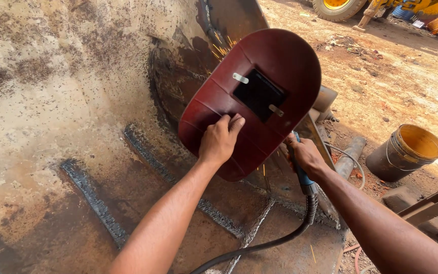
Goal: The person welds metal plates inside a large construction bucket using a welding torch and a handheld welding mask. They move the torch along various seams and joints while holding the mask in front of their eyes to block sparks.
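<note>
No labels, signs or screens show here. The nearest thing to a package is a round bucket (406, 152) — dark and grimy outside, yellow inside, open at the top — standing on the dirt ground at the right. Far off in the top right corner lies a small heap of orange, blue and white containers (434, 23), too small to tell apart.
</note>
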